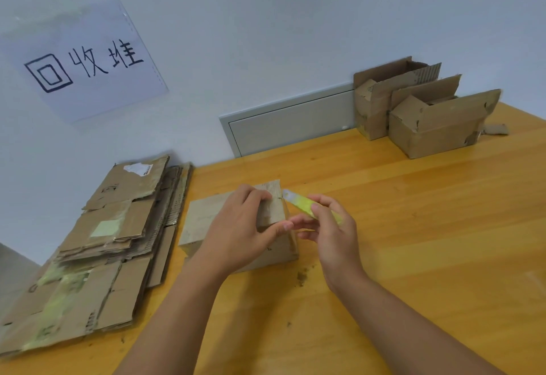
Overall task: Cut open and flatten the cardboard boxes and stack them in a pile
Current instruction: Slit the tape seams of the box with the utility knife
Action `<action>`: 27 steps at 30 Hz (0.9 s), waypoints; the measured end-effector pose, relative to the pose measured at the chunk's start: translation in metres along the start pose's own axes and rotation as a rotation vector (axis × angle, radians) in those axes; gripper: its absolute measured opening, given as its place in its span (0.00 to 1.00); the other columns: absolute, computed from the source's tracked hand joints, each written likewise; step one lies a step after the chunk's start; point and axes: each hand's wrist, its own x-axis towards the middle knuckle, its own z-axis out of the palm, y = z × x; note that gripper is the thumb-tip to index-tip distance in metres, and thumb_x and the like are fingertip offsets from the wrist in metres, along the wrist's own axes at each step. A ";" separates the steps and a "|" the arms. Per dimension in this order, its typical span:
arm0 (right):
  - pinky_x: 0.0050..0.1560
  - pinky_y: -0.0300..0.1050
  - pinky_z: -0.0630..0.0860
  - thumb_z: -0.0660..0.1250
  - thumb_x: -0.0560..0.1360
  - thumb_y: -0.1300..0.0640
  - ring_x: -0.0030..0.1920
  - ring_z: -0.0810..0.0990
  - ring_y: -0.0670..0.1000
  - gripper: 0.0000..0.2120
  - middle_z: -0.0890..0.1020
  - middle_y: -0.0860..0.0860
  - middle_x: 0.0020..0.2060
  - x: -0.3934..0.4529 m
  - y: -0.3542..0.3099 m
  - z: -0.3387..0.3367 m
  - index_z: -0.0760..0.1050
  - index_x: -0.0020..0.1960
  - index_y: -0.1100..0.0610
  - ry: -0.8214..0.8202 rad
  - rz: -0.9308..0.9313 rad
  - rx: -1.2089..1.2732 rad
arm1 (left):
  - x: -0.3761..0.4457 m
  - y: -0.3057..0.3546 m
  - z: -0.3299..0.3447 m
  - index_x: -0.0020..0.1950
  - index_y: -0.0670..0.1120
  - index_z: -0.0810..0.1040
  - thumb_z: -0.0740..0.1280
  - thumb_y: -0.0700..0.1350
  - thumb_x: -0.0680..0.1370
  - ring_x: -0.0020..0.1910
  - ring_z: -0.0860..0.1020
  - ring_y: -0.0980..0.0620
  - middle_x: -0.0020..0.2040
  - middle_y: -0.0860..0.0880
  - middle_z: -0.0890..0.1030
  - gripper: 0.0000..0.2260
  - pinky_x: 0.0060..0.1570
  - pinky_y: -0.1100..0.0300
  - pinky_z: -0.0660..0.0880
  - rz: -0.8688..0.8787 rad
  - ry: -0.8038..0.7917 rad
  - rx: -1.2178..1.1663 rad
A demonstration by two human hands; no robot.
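Note:
A small closed cardboard box [201,221] stands on the wooden table [413,227] in front of me. My left hand [236,233] grips it from above, fingers curled over its top far edge and thumb along its right side. My right hand [331,233] holds a yellow-green utility knife [301,204], its blade tip at the box's top right corner. A pile of flattened cardboard [103,241] lies at the left, against the wall.
Two open, worn cardboard boxes [437,126] [375,100] stand at the back right against the wall. A paper sign with handwriting [85,61] hangs on the wall above the pile. A grey wall panel [292,123] sits behind the table. Small cardboard crumbs [301,277] lie near my right wrist.

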 end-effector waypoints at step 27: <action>0.36 0.42 0.81 0.57 0.83 0.62 0.38 0.84 0.50 0.11 0.85 0.55 0.38 0.005 -0.004 -0.002 0.78 0.55 0.55 0.080 0.055 0.041 | 0.007 0.005 0.001 0.72 0.49 0.70 0.66 0.58 0.78 0.59 0.68 0.56 0.59 0.55 0.68 0.25 0.54 0.63 0.65 -0.046 -0.049 -0.041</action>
